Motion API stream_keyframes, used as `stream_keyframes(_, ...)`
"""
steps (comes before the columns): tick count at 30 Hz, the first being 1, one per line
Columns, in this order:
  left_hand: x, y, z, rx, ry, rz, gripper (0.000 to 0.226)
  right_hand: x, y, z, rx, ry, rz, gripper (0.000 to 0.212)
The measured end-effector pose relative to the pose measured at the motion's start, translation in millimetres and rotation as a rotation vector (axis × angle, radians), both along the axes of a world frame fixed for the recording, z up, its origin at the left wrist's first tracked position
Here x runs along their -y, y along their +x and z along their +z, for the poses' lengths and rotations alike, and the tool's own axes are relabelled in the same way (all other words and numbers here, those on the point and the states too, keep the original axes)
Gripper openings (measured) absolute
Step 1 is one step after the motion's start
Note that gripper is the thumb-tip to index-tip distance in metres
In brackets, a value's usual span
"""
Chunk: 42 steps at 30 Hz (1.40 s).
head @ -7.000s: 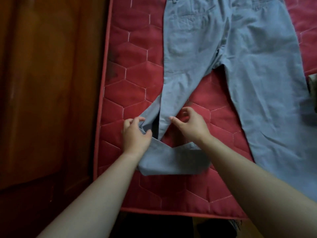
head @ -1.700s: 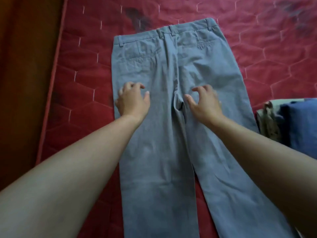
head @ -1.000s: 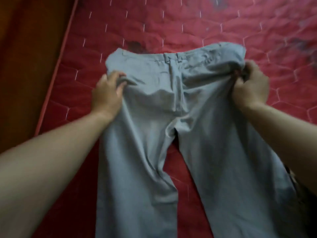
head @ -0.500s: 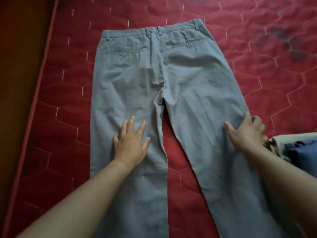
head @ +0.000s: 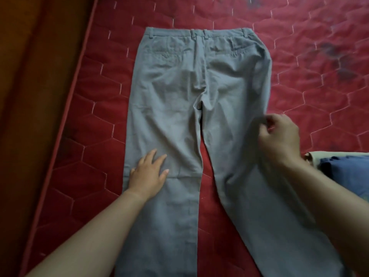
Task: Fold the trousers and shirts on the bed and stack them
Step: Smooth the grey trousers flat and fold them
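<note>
left hand (head: 148, 174) flat and open on grey trousers (head: 189, 92), right hand (head: 279, 136) pinching their outer edge

Trousers (head: 179, 100) flat on mattress (head: 95, 136)

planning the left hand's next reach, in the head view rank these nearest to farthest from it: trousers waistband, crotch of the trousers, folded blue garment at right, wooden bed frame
From the left hand, flat on the left trouser leg:
1. Crotch of the trousers, up and right.
2. Wooden bed frame, to the left, roughly as far as the crotch; too close to call.
3. Waistband, at the top.
4. Folded blue garment, at the far right edge.
</note>
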<state>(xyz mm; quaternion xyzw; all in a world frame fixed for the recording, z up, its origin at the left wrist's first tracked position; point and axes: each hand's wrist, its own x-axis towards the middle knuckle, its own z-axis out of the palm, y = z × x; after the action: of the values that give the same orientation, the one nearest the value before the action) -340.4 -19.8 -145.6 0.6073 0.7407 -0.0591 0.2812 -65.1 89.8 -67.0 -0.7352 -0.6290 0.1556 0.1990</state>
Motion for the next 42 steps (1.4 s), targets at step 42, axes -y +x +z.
stream_keyframes(42,83,-27,17,0.524,-0.112,0.578,0.039,234,-108,-26,-0.293,-0.407,0.142,0.028)
